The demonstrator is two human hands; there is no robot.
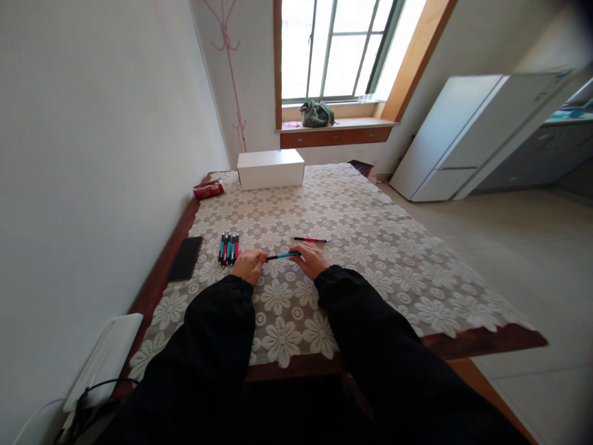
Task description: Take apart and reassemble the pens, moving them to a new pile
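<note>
A teal and black pen (280, 256) is stretched level between my two hands, just over the lace tablecloth. My left hand (250, 266) is closed on its left end, and my right hand (310, 259) pinches the right end. Just beyond the right hand, a red and black pen (311, 239) lies crosswise on the cloth. To the left of my left hand, several teal and red pens (228, 248) lie side by side in a row.
The table (278, 340) wears a floral lace cloth. A black flat notebook-like object (185, 258) lies at its left edge. Farther back are a dark red packet (208, 189) and a white box (271, 170). A white power strip-like object (104, 358) sits by the left wall.
</note>
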